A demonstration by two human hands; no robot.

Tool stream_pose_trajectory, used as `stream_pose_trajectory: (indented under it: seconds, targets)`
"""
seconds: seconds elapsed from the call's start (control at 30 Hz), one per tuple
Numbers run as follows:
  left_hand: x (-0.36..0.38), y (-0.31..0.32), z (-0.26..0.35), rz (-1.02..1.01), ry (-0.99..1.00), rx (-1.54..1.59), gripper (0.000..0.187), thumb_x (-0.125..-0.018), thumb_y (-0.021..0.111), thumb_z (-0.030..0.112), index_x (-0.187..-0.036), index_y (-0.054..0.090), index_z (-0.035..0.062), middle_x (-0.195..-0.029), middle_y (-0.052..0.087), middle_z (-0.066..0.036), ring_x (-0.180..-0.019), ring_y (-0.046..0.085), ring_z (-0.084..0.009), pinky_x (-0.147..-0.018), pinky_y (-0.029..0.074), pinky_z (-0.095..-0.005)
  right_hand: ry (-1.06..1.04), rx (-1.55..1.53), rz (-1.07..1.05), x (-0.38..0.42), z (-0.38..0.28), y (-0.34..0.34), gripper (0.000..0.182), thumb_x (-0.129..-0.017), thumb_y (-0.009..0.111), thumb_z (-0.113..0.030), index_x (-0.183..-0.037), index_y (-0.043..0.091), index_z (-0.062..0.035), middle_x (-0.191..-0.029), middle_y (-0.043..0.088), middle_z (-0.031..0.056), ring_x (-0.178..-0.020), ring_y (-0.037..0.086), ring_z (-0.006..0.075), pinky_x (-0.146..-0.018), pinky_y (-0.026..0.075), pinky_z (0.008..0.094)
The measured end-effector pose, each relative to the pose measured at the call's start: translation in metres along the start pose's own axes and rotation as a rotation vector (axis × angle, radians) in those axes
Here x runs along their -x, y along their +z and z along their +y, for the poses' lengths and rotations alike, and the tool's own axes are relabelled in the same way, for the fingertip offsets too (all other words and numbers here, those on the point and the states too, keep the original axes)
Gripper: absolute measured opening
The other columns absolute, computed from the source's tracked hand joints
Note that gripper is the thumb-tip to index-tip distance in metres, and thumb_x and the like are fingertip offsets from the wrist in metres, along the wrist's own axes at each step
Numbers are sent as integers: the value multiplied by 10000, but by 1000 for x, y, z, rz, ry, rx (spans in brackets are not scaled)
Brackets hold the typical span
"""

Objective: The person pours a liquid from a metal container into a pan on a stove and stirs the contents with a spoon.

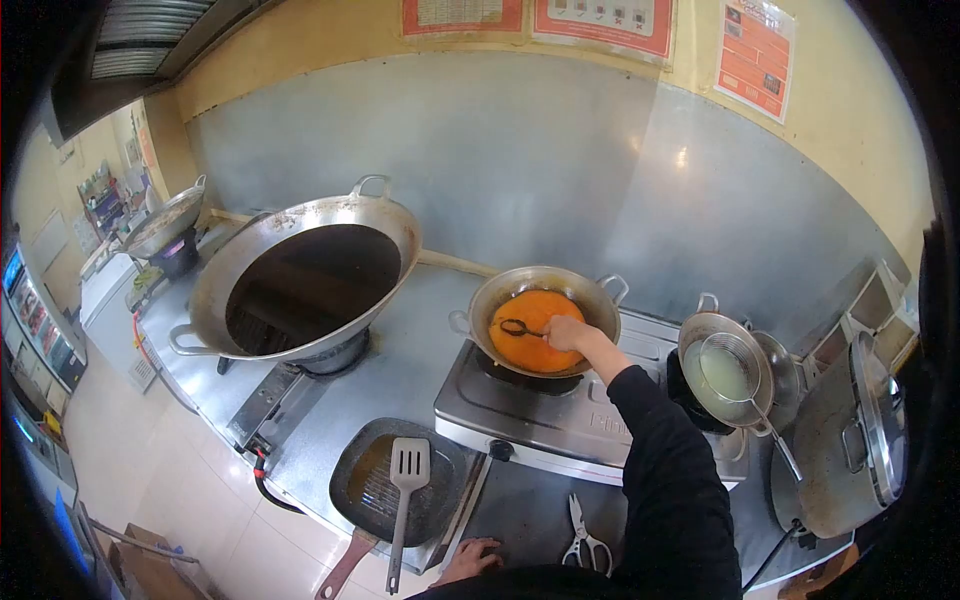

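Observation:
My right hand (568,334) reaches over a metal wok (597,300) on the gas stove, fingers closed round the handle of a dark spoon (514,327). The spoon's rounded head is in a thick orange sauce (535,352). Its exact shape is partly lost in the sauce. My left hand (468,560) lies on the counter at the bottom, fingers stretched out and holding nothing. Close to it, a grey slotted spatula (409,466) rests across a square grill pan (362,440) with a brown handle. Kitchen scissors (584,545) lie partly open on the counter to its right.
A very large wok (400,225) of dark liquid stands on a burner at left. On the right, a small wok (692,340) holds pale liquid and a wire strainer (735,360). Beside it is a big lidded pot (815,470). A metal splashback (500,170) runs behind the gas stove (530,425).

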State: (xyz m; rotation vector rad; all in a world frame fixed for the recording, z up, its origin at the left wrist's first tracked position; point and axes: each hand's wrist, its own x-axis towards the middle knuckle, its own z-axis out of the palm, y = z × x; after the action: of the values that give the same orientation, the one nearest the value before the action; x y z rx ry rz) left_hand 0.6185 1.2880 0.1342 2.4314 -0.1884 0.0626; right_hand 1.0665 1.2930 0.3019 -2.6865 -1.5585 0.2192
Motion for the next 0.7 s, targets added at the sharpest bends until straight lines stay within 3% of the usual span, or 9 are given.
stream_pose_trajectory:
  seconds: [0.07, 0.17, 0.27, 0.37, 0.47, 0.57, 0.7]
  targets:
    - [0, 0, 0, 24, -7, 3, 159, -715, 506, 171, -867, 553, 161, -1116, 422, -83, -1094, 356, -235, -923, 236, -398, 30, -46, -131, -12, -5, -1, 267, -754, 452, -203, -855, 589, 3, -883, 565, 195, -820, 553, 318, -707, 446, 362]
    - [0, 4, -1, 33, -6, -4, 165, -715, 500, 163, -869, 557, 174, -1115, 427, -70, -1091, 360, -229, -919, 241, -396, 281, -100, -214, 8, -44, -41, 245, -755, 445, -186, -843, 602, -19, -851, 580, 179, -804, 566, 303, -690, 455, 358]
    - [1, 3, -1, 43, 9, 15, 172, -714, 493, 159, -873, 555, 173, -1115, 426, -70, -1092, 358, -231, -919, 241, -394, 235, 118, 160, 18, -63, -31, 220, -750, 431, -143, -822, 614, -44, -824, 595, 154, -774, 582, 281, -668, 464, 363]
    - [1, 4, -2, 49, 2, 17, 174, -714, 488, 153, -874, 554, 169, -1116, 426, -71, -1094, 357, -232, -919, 241, -393, 132, 256, 232, 15, -55, -21, 185, -731, 469, -168, -779, 617, -68, -782, 596, 161, -747, 587, 273, -641, 474, 353]
    - [2, 5, -1, 54, 3, 28, 172, -717, 482, 147, -873, 554, 158, -1121, 426, -74, -1097, 356, -231, -919, 240, -394, 164, 234, 267, 15, -46, -13, 196, -717, 495, -185, -807, 614, -59, -781, 593, 166, -748, 581, 290, -670, 465, 365]
    - [2, 4, -2, 56, 9, 38, 170, -722, 476, 146, -874, 551, 149, -1126, 423, -78, -1104, 352, -231, -920, 238, -397, 245, -19, 245, 20, -36, -21, 215, -720, 449, -151, -795, 610, -31, -827, 591, 162, -782, 575, 299, -692, 456, 374]
    - [2, 0, -1, 12, 15, 17, 173, -723, 479, 143, -883, 545, 148, -1133, 415, -81, -1117, 342, -227, -923, 232, -399, 143, -40, 86, 3, -19, -21, 216, -715, 498, -192, -875, 609, -98, -824, 580, 181, -814, 554, 311, -734, 437, 380]
